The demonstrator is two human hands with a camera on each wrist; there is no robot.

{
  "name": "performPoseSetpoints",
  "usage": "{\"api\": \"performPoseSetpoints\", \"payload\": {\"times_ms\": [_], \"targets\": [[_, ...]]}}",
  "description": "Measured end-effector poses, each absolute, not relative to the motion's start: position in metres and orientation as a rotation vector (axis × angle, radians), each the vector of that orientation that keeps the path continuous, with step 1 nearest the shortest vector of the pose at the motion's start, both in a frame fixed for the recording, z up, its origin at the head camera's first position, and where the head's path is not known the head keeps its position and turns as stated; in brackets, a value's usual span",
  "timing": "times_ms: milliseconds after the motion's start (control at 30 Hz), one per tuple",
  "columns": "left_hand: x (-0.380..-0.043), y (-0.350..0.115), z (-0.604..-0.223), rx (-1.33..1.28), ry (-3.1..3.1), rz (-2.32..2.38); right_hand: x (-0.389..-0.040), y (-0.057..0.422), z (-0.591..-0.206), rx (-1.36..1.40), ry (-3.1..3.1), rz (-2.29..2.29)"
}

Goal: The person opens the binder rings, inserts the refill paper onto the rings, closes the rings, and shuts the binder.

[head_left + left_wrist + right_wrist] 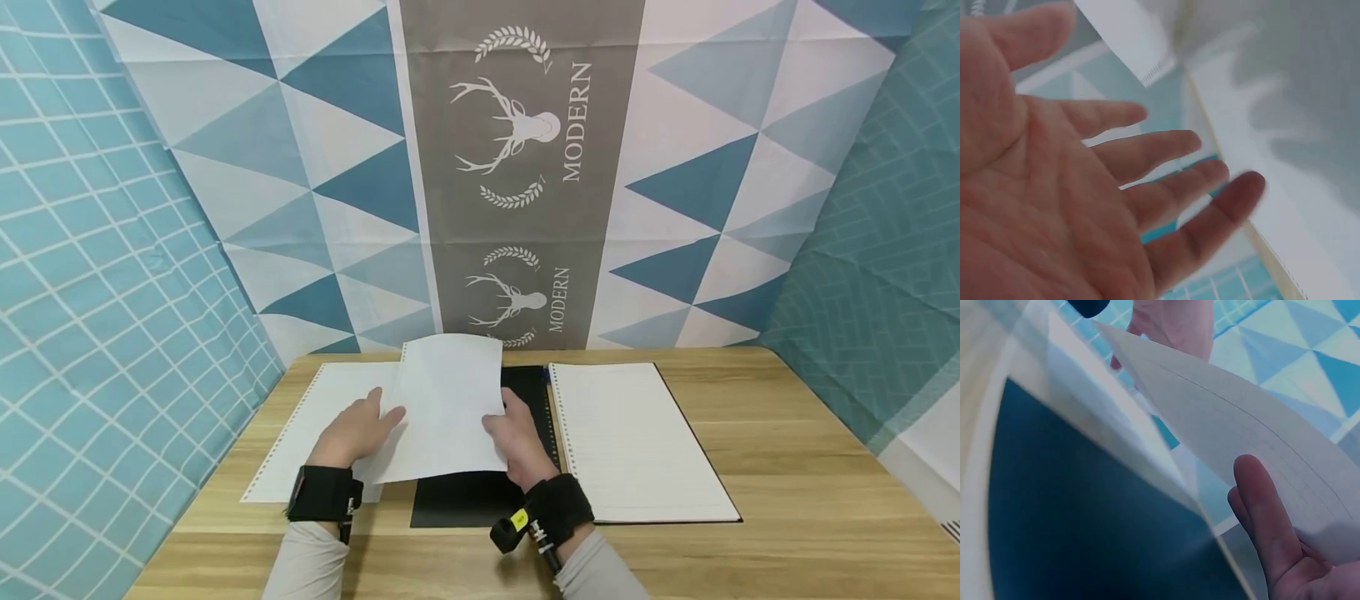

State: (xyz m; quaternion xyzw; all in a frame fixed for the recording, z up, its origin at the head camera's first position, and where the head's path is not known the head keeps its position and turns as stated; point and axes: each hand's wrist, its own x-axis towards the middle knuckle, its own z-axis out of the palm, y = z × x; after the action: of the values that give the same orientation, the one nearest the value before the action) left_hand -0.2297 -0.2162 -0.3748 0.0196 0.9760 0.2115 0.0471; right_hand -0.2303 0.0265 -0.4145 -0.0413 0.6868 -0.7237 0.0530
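A loose-leaf sheet [450, 408] with punched holes along its left edge is raised above the table, curving slightly. My right hand [519, 435] pinches it by the right edge, thumb on the near face; the right wrist view shows faint ruled lines on the sheet [1210, 419]. My left hand [352, 432] is by the sheet's left side, over another punched paper [300, 442] lying on the table. In the left wrist view the left hand [1085, 187] has its fingers spread and extended, gripping nothing. Below the raised sheet lies a black notebook cover [480, 504].
To the right, ruled notebook pages [630, 442] lie open, joined to the black cover along a row of binding rings [553, 408]. A wooden table [795, 467] carries everything. Patterned cloth [517, 167] hangs behind the table, and blue tiled cloth [112, 292] on the left.
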Motion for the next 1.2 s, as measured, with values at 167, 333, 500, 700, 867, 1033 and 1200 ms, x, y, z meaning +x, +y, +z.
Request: {"api": "performPoseSetpoints", "payload": {"times_ms": [167, 333, 500, 700, 867, 1033, 1200], "targets": [[-0.229, -0.206, -0.363, 0.162, 2.974, 0.907, -0.229, 0.037, -0.401, -0.171, 2.025, -2.235], [-0.227, -0.201, -0.354, 0.200, 2.933, 1.116, -0.226, 0.044, -0.389, -0.202, 1.999, -2.265], [-0.224, -0.198, -0.346, 0.236, 2.941, 1.195, -0.224, 0.051, -0.379, -0.239, 2.013, -2.279], [-0.217, -0.188, -0.337, 0.398, 2.992, 1.271, -0.219, 0.065, -0.363, -0.289, 2.015, -2.309], [-0.207, -0.178, -0.325, 0.558, 3.036, 1.308, -0.214, 0.080, -0.349, -0.335, 2.029, -2.325], [-0.195, -0.167, -0.312, 0.673, 3.035, 1.339, -0.207, 0.098, -0.336, -0.396, 1.999, -2.336], [-0.187, -0.157, -0.307, 0.753, 3.074, 1.292, -0.201, 0.110, -0.326, -0.403, 2.020, -2.312]]}}
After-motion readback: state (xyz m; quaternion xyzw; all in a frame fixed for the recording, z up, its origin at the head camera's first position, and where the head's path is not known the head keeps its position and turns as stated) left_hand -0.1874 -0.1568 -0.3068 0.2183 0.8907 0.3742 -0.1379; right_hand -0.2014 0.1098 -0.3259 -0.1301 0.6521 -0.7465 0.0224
